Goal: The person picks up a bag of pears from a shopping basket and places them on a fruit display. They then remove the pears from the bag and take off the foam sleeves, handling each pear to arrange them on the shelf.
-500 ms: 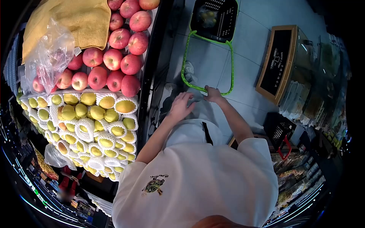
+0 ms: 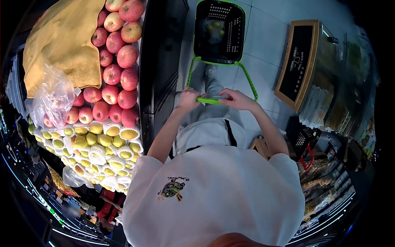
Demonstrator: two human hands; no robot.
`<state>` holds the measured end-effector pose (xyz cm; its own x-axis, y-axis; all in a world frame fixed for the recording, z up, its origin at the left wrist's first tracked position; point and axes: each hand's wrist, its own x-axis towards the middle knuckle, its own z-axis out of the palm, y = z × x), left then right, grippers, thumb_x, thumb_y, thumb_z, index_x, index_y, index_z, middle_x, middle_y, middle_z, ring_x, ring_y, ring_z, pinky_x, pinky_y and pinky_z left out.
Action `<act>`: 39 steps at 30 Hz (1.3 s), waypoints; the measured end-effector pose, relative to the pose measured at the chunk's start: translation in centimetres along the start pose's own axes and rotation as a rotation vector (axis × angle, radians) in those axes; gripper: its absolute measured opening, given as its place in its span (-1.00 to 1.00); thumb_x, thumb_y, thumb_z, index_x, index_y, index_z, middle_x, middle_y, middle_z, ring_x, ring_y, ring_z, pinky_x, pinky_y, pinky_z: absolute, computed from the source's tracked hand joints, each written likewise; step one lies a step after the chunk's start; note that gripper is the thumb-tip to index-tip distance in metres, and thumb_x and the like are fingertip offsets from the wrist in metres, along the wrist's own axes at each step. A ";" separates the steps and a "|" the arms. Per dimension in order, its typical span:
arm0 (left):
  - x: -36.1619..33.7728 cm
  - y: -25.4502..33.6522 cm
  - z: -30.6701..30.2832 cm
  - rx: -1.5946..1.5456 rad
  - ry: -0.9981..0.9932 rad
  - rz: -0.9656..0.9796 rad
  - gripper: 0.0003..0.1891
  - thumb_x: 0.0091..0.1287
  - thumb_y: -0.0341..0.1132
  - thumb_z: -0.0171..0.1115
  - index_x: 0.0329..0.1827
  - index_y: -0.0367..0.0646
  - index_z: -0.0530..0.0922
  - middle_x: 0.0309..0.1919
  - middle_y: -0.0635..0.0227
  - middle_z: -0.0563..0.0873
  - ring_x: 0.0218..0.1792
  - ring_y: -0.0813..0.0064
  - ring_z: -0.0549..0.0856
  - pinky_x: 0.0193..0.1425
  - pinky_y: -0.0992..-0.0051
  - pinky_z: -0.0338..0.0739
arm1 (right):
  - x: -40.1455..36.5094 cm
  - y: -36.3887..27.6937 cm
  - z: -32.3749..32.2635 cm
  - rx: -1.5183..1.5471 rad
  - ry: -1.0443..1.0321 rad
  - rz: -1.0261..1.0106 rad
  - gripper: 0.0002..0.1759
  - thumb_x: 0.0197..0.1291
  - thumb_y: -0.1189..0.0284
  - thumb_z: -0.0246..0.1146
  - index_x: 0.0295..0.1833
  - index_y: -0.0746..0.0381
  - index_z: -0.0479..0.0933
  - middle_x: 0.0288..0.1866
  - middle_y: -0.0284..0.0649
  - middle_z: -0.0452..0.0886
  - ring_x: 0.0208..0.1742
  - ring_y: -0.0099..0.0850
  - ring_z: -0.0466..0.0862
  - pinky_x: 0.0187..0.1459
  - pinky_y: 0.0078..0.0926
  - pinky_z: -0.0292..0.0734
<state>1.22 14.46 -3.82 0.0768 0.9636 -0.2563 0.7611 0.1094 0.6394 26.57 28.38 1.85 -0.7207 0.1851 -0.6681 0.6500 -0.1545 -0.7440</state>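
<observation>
A black shopping basket (image 2: 240,39) with a green rim stands on the floor in front of me, a clear bag of yellow-green fruit (image 2: 214,31) inside it. Its green handle (image 2: 210,101) is swung out toward my body. My left hand (image 2: 189,99) is closed around the handle's left corner. On the crossbar's middle, my right hand (image 2: 238,100) has its fingers curled at the bar, which passes out of sight beneath the hand.
At left, a fruit stand holds red apples (image 2: 112,75), yellow-green fruit in white foam nets (image 2: 106,140), a tan cloth (image 2: 68,47) and a clear plastic bag (image 2: 53,96). A wood-framed black sign (image 2: 297,61) and a black basket with a red handle (image 2: 306,158) are at right. A person in red (image 2: 108,206) stands lower left.
My left hand, free half a second ago, has come onto the handle's left corner. My right hand stays at the crossbar. The basket and handle appear closer, and the fruit stand has shifted left in view.
</observation>
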 end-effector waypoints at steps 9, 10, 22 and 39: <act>2.9 -1.5 -5.3 -0.113 0.320 -0.040 -0.54 0.04 -0.27 0.70 -0.67 -0.07 0.44 -0.62 0.40 0.48 -0.45 0.27 0.57 -0.19 0.29 0.46 | 34.6 28.5 -12.5 0.056 0.514 0.355 -0.43 0.27 0.35 0.42 0.38 0.13 0.50 -0.24 -0.22 0.71 -0.34 -0.45 0.71 -0.26 -0.46 0.65; 3.2 -2.3 -5.1 -0.096 0.358 -0.029 -0.52 0.07 -0.22 0.70 -0.66 -0.07 0.44 -0.62 0.40 0.47 -0.45 0.28 0.56 -0.20 0.31 0.45 | 37.4 29.8 -13.1 0.096 0.547 0.405 -0.27 0.19 0.28 0.45 0.49 0.11 0.46 0.25 0.07 0.72 0.27 0.00 0.72 0.38 -0.22 0.56; -2.0 -3.3 -6.3 -0.067 0.236 -0.275 -0.54 0.29 0.01 0.59 -0.58 0.06 0.48 -0.56 0.59 0.47 -0.45 0.48 0.53 -0.18 0.34 0.47 | 60.4 41.9 -4.7 1.389 0.961 0.618 -0.57 0.35 0.31 0.33 0.12 0.45 0.54 0.01 0.03 0.70 -0.08 -0.11 0.77 -0.09 -0.09 0.69; -0.3 -2.8 -4.8 -0.081 0.373 -0.223 -0.58 0.04 -0.50 0.57 -0.66 -0.06 0.38 -0.63 0.32 0.47 -0.46 0.16 0.55 -0.25 0.23 0.40 | 42.9 29.8 -7.3 0.625 0.924 0.399 -0.47 0.48 0.00 0.10 -0.01 0.29 0.65 -0.56 -0.20 0.56 -0.72 -0.36 0.51 -0.72 -0.28 0.26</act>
<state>-4.02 15.04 -2.03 -0.3325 0.9348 -0.1244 0.6789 0.3289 0.6565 16.77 38.76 -48.90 0.1200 0.6079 -0.7849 0.3743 -0.7599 -0.5314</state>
